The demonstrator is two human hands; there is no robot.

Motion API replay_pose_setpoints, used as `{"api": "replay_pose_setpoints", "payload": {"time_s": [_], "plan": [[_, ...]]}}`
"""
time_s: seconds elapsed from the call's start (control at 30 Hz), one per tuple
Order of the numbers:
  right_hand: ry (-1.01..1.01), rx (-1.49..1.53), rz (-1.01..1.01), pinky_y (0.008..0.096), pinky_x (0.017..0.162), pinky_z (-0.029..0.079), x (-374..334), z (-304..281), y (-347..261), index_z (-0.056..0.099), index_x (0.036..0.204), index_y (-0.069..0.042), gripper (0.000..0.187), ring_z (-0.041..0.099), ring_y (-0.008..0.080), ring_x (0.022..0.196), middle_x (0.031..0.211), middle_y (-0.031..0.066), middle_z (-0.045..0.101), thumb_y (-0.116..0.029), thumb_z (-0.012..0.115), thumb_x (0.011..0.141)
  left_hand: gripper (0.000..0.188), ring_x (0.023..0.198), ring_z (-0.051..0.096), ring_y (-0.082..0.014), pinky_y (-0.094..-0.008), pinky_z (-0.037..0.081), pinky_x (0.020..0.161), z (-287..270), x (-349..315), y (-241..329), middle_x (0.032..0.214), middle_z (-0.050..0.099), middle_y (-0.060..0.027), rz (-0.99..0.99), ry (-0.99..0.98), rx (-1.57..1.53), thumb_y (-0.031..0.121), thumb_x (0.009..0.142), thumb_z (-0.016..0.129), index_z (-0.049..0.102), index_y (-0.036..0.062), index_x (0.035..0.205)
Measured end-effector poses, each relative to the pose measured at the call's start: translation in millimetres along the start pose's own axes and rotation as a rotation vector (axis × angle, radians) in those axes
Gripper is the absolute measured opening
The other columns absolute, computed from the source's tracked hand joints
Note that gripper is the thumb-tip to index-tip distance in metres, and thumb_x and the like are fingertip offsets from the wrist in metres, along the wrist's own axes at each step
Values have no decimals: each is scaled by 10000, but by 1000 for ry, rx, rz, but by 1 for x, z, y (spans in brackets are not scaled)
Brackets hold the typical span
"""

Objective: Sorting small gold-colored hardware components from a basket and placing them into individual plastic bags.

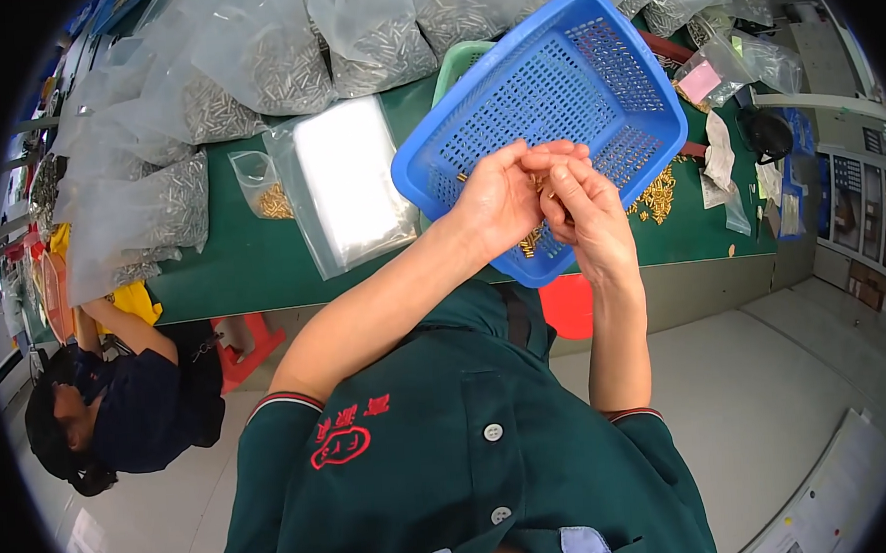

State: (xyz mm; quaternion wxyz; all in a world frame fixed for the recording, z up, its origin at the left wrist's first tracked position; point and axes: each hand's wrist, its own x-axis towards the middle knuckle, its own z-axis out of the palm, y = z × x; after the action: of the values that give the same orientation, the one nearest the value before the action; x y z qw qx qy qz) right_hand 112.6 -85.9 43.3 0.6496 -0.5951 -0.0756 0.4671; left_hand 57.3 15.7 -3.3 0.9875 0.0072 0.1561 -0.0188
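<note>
Over the near side of a blue plastic basket [537, 66], my two hands meet. My left hand [499, 201] is cupped palm up, with small brass-coloured metal pieces [540, 182] showing between it and the other hand. Fingertips of my right hand [595, 213] are curled and pinched against these pieces; exactly what they grip is partly hidden. More brass-coloured pieces [530, 243] lie in the basket's near corner, below my hands. The basket sits tilted at the table's front edge, overlapping a green basket [460, 63] behind it.
Clear bags of silvery metal pins [381, 54] line the back of the green table [227, 258]. Left of the basket lie a stack of clear plastic bags [347, 171] and a small bag of brass pieces [273, 200]. Loose brass pieces [657, 197] lie to the right. Another person [139, 403] works at far left.
</note>
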Motion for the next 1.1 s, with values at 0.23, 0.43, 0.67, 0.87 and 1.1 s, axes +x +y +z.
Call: {"api": "replay_pose_setpoints", "payload": {"time_s": [0.23,0.43,0.67,0.87,1.1], "plan": [[22,97,-76,174,377,194,-3,-6,-3,543,1019,29,274,237,31,407,547,-28,366,-162,393,892,412,1141,406,-257,-383,309,987,-3,1,2,1220,433,-174,15,-19,7,238,897,290,427,-76,1126],[-40,84,-14,179,390,210,-6,0,-5,532,978,48,253,270,38,424,564,-5,403,-77,370,829,431,1157,391,-260,-380,301,993,1,-3,1,1239,416,-176,-17,-59,-32,257,904,283,414,-75,1144],[-81,291,-83,168,352,199,-13,-11,-9,509,1006,54,250,256,32,387,557,-12,375,-103,388,854,395,1206,336,-267,-372,273,1024,1,-12,8,1292,341,-196,18,-160,-92,165,872,364,369,-68,1191],[-64,386,-102,171,366,229,-13,-21,-12,506,1026,71,274,283,38,404,574,3,406,-76,371,837,483,1250,268,-267,-367,235,1049,6,-20,13,1347,246,-195,62,-204,23,8,783,365,280,-51,1254],[-56,412,-79,173,368,233,-10,-25,-6,508,1034,70,283,290,41,405,576,2,409,-81,374,836,646,1282,191,-274,-365,195,1063,6,-23,17,1372,162,-213,39,-285,13,-94,664,358,200,-59,1290]]}}
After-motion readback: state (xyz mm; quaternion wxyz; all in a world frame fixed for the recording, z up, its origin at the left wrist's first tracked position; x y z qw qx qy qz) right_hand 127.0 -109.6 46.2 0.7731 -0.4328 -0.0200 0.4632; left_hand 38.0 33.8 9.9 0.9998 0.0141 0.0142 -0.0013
